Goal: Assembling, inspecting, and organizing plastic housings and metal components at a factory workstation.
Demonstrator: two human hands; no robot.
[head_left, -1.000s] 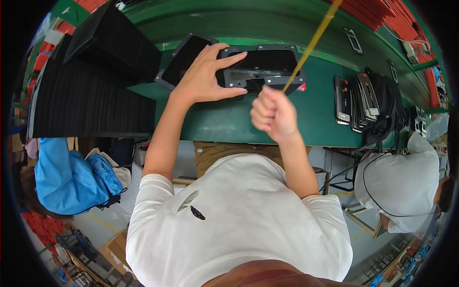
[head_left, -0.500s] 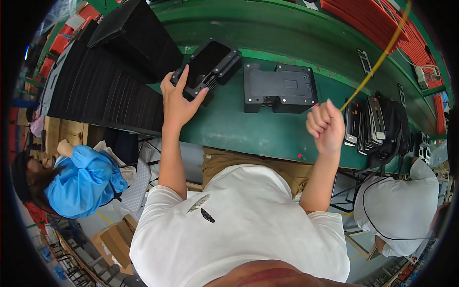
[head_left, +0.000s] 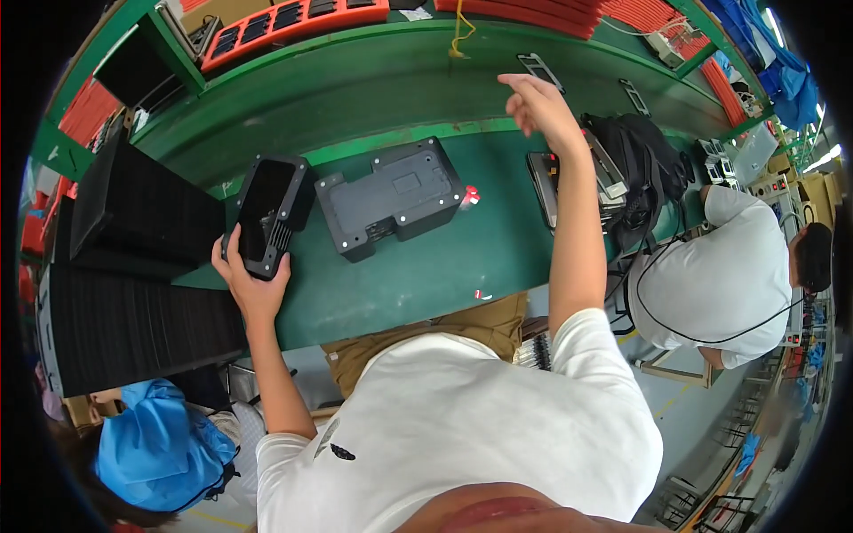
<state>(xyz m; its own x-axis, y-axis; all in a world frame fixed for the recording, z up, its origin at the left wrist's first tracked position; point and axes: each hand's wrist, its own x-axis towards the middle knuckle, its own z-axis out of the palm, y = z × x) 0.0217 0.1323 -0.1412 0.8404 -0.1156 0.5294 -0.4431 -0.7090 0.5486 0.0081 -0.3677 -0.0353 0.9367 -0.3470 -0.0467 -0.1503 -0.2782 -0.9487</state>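
At frame left, the left hand (head_left: 254, 291) clasps the black block (head_left: 268, 211) between thumb and fingers, probably for steadiness; at upper right, the right hand (head_left: 546, 108) is half-opened, apparently empty.

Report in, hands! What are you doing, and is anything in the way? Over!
Left hand around near end of black block. Right hand raised, seemingly empty. Grey block close on black block's right, possibly in the way.
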